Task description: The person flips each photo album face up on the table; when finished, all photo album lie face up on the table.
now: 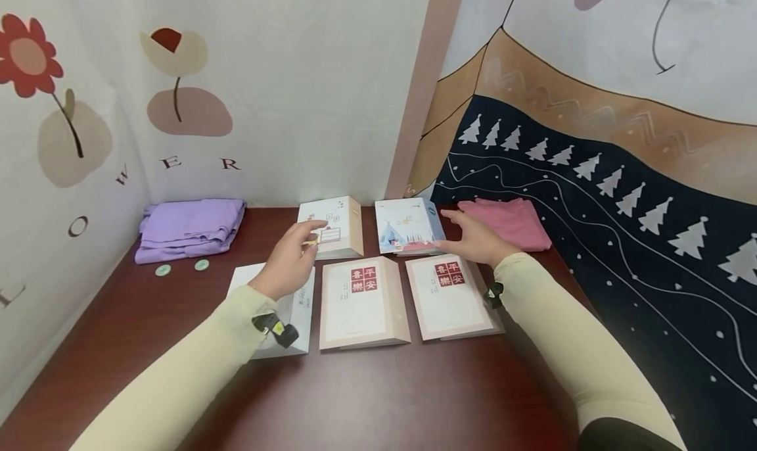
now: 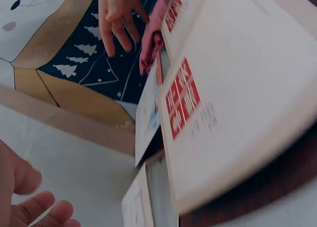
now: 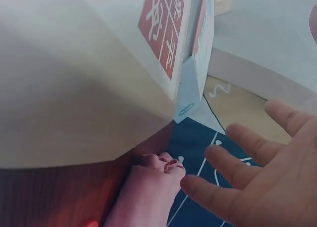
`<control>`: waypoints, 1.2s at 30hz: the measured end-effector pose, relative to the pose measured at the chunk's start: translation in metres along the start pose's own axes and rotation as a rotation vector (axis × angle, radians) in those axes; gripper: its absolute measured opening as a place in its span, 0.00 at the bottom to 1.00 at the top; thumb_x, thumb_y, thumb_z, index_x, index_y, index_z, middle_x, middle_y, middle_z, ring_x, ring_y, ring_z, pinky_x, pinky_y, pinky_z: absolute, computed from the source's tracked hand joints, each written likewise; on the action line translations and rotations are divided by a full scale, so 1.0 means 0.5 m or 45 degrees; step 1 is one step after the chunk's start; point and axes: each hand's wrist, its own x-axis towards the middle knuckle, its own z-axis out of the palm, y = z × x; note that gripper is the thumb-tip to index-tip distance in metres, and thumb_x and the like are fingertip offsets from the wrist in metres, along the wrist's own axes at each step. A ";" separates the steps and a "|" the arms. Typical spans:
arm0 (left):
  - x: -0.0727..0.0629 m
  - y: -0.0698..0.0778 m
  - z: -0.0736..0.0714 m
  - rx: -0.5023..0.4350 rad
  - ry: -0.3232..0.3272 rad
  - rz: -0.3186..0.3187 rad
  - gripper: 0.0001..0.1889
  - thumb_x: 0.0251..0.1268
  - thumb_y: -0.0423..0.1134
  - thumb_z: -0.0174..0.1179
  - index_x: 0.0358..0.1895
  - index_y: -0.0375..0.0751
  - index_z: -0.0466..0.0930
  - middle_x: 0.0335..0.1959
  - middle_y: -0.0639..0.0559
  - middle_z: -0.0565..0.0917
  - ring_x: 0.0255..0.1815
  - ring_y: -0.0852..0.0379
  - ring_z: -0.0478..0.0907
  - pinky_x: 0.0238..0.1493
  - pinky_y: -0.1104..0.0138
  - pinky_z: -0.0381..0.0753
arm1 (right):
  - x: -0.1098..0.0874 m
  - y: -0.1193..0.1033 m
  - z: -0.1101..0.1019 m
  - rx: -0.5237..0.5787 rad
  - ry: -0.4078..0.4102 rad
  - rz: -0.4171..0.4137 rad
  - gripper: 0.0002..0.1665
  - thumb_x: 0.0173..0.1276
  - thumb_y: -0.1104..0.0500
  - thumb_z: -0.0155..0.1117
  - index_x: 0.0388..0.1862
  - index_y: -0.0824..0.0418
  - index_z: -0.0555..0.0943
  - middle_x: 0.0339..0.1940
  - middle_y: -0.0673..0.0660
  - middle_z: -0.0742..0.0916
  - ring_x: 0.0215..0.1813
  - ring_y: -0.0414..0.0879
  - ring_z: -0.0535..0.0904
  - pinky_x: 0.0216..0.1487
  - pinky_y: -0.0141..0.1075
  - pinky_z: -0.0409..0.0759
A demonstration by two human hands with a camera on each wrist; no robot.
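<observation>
Several tent-shaped folded cards, like desk calendars, stand in two rows on the table. My left hand (image 1: 288,260) hovers over the front left white card (image 1: 300,329), its fingers reaching toward the back left card (image 1: 332,224). Those fingers (image 2: 34,207) are loosely bent and hold nothing. My right hand (image 1: 473,237) is beside the back right card (image 1: 408,224), printed with a blue tent. Its fingers (image 3: 247,143) are spread with nothing in them; contact with the card is unclear. Nearer me stand a middle card (image 1: 355,313) and a right card (image 1: 452,309), both with red character squares.
A folded purple cloth (image 1: 192,227) lies at the back left, with two pale green discs (image 1: 162,270) before it. A folded pink cloth (image 1: 508,224) is at the back right, behind my right hand. Printed curtains (image 1: 319,96) stand behind the dark red table (image 1: 378,398).
</observation>
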 end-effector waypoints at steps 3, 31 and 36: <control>0.022 0.012 0.025 -0.095 -0.041 -0.087 0.26 0.82 0.30 0.42 0.78 0.43 0.66 0.80 0.39 0.66 0.76 0.37 0.69 0.72 0.44 0.75 | 0.013 -0.001 0.006 0.034 -0.030 0.005 0.55 0.72 0.40 0.71 0.86 0.59 0.57 0.82 0.68 0.68 0.83 0.63 0.62 0.81 0.61 0.62; 0.227 0.045 0.216 -0.182 -0.298 -0.425 0.36 0.75 0.30 0.45 0.85 0.40 0.52 0.83 0.37 0.61 0.55 0.48 0.76 0.41 0.64 0.78 | 0.121 0.006 0.013 -0.010 -0.278 0.142 0.54 0.72 0.39 0.70 0.87 0.56 0.57 0.85 0.66 0.63 0.84 0.62 0.59 0.83 0.59 0.58; 0.242 0.036 0.219 -0.147 -0.342 -0.441 0.36 0.76 0.32 0.48 0.86 0.42 0.50 0.86 0.40 0.56 0.79 0.44 0.62 0.77 0.52 0.66 | 0.131 0.018 0.011 0.027 -0.248 0.174 0.56 0.71 0.38 0.70 0.87 0.57 0.55 0.85 0.66 0.64 0.83 0.62 0.60 0.82 0.58 0.60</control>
